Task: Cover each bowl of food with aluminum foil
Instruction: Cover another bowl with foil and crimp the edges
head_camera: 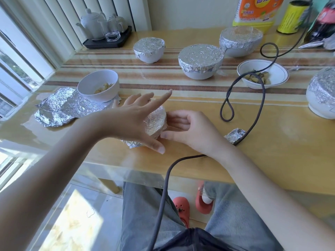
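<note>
A foil-covered bowl (156, 123) sits near the table's front edge between my hands. My left hand (135, 117) lies over its left side with straight, spread fingers. My right hand (188, 128) presses against its right side, fingers curled along the foil rim. An uncovered white bowl of food (98, 87) stands at the left on a crumpled foil sheet (59, 110). A second uncovered bowl (262, 74) with food sits at the right. Three foil-covered bowls (149, 49) (200, 61) (241, 40) stand further back, and one more (321, 93) at the right edge.
A dark cable (243, 98) loops across the right of the table and down over the front edge. A small foil scrap (234, 135) lies by it. A tea set on a black tray (107, 38) stands back left; bottles (257, 13) stand at the back right.
</note>
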Tool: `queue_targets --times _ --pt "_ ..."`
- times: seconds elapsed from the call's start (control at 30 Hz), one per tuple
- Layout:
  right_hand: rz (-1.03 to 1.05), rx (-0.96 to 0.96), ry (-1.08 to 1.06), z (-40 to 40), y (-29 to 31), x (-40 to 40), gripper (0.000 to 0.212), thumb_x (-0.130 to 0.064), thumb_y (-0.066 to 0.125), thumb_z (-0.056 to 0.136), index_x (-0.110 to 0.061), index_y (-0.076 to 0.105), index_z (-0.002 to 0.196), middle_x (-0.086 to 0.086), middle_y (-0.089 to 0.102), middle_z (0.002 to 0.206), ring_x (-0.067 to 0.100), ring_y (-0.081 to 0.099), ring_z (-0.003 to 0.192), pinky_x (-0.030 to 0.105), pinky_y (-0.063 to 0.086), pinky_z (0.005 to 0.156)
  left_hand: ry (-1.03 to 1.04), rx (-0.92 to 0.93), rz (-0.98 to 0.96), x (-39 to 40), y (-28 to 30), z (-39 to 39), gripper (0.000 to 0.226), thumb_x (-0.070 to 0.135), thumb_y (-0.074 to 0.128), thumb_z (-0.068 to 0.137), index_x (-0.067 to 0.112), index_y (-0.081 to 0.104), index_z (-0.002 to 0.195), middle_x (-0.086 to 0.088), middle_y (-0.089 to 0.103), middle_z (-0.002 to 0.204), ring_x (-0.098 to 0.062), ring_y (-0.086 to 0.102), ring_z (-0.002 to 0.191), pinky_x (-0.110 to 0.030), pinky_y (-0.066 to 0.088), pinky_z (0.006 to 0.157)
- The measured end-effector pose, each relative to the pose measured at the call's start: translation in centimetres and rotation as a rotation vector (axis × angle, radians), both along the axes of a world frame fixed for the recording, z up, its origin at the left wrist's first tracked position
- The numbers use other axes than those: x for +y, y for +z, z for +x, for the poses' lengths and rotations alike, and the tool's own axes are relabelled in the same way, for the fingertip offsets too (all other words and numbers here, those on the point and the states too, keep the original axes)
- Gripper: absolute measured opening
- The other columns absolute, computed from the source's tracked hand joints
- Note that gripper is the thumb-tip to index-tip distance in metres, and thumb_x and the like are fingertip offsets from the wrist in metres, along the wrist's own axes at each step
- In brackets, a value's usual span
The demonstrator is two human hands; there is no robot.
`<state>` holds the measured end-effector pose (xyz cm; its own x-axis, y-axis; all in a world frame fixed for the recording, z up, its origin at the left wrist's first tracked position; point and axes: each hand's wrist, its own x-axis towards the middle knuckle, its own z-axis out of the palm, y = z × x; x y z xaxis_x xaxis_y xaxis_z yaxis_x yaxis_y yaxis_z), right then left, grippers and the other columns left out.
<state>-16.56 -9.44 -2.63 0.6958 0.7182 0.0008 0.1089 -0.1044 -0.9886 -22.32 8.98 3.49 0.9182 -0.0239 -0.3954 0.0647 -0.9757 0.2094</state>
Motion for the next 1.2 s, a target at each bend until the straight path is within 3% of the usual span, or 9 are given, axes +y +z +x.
queue_targets --times 0.1,0.23,0.4,0.57,0.7,0.87,1.03,1.13,1.2 --pt "-0.028 -0.083 -0.076 0.0 0.0 0.4 0.038 -0.018 0.087 0.068 -0.022 0.07 0.103 -0.005 0.073 0.102 0.003 0.068 0.097 0.025 0.052 0.095 -0.11 0.0 0.007 1.0 0.3 0.1 0.122 0.092 0.058 0.033 0.074 -0.01 0.133 0.029 -0.014 0.156 -0.005 -0.025 0.145 -0.062 -0.006 0.116" --pt "-0.074 -0.206 -0.153 -0.3 0.4 0.8 0.036 -0.019 0.088 0.066 -0.013 0.074 0.098 -0.002 0.075 0.091 0.003 0.07 0.084 0.022 0.055 0.086 -0.157 -0.074 -0.079 1.6 -0.1 0.3 0.104 0.083 0.067 0.039 0.064 0.025 0.132 0.034 0.02 0.144 -0.003 0.013 0.142 -0.044 0.022 0.117" --pt "-0.09 -0.23 -0.112 0.5 0.9 0.8 0.027 -0.018 0.087 0.066 -0.016 0.076 0.09 -0.005 0.075 0.084 0.003 0.07 0.081 0.021 0.054 0.084 -0.159 -0.035 -0.086 1.1 0.4 0.6 0.098 0.071 0.078 0.043 0.069 0.02 0.122 0.038 0.023 0.134 -0.005 0.018 0.136 -0.039 0.027 0.112" --pt "-0.082 -0.181 -0.086 1.1 0.7 0.8 0.021 -0.017 0.086 0.068 -0.018 0.077 0.087 -0.015 0.072 0.083 -0.002 0.069 0.079 0.013 0.052 0.08 -0.15 -0.051 -0.06 1.1 0.3 0.6 0.092 0.081 0.067 0.038 0.059 0.029 0.119 0.033 0.029 0.135 -0.008 0.023 0.132 -0.049 0.036 0.108" --pt "-0.105 -0.16 -0.071 1.8 0.8 0.7 0.018 -0.019 0.084 0.07 -0.015 0.079 0.086 -0.005 0.075 0.078 0.005 0.071 0.077 0.011 0.05 0.071 -0.14 -0.041 -0.058 0.9 0.4 0.6 0.092 0.08 0.069 0.037 0.057 0.032 0.119 0.03 0.03 0.136 -0.008 0.024 0.132 -0.05 0.037 0.107" --pt "-0.2 -0.112 0.034 3.6 2.0 1.4 0.016 -0.012 0.086 0.066 -0.004 0.073 0.069 0.009 0.071 0.064 0.015 0.067 0.054 0.02 0.052 0.054 -0.138 -0.035 -0.06 0.9 0.3 0.6 0.09 0.078 0.072 0.04 0.058 0.029 0.116 0.028 0.029 0.139 -0.006 0.021 0.133 -0.047 0.036 0.108" --pt "-0.334 -0.16 0.192 5.0 2.8 2.2 0.032 -0.014 0.084 0.07 -0.008 0.056 0.056 -0.002 0.057 0.043 0.01 0.052 0.037 0.02 0.038 0.035 -0.136 -0.04 -0.053 0.9 0.2 0.7 0.091 0.079 0.071 0.038 0.055 0.03 0.116 0.028 0.029 0.136 -0.005 0.022 0.131 -0.045 0.035 0.108" --pt "-0.261 -0.117 0.214 4.8 2.4 2.3 0.021 -0.006 0.08 0.073 -0.008 0.061 0.063 -0.003 0.06 0.047 0.009 0.054 0.039 0.021 0.044 0.039 -0.135 -0.039 -0.058 0.9 0.2 0.6 0.091 0.079 0.071 0.039 0.055 0.03 0.117 0.029 0.029 0.134 -0.004 0.021 0.131 -0.043 0.035 0.108" --pt "-0.187 -0.035 0.142 4.3 1.9 1.7 0.013 -0.003 0.08 0.074 -0.008 0.067 0.073 0.002 0.068 0.062 0.016 0.066 0.055 0.029 0.058 0.054 -0.129 -0.046 -0.064 0.8 0.2 0.5 0.089 0.08 0.069 0.038 0.057 0.031 0.115 0.031 0.03 0.133 -0.003 0.022 0.13 -0.044 0.035 0.108"
